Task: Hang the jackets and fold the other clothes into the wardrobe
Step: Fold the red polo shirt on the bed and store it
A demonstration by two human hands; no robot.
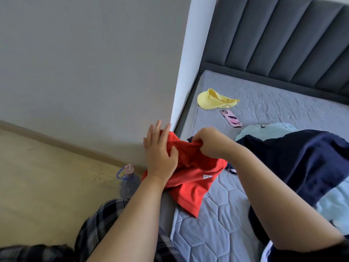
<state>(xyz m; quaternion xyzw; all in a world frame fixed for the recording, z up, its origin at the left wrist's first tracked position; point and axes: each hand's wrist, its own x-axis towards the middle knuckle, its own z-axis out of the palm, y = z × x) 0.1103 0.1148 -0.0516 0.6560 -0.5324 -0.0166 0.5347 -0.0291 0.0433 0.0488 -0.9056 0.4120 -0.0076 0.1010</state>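
While the right hand [208, 142] pinched the red polo shirt [190, 178] collar at the mattress [217, 224] edge, left hand [160, 150] fingers lay straight, steadying it: fold step underway; next needs flattening.

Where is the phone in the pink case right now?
In the head view, the phone lies on the mattress, right of centre, just below the yellow cap and beyond the right hand.
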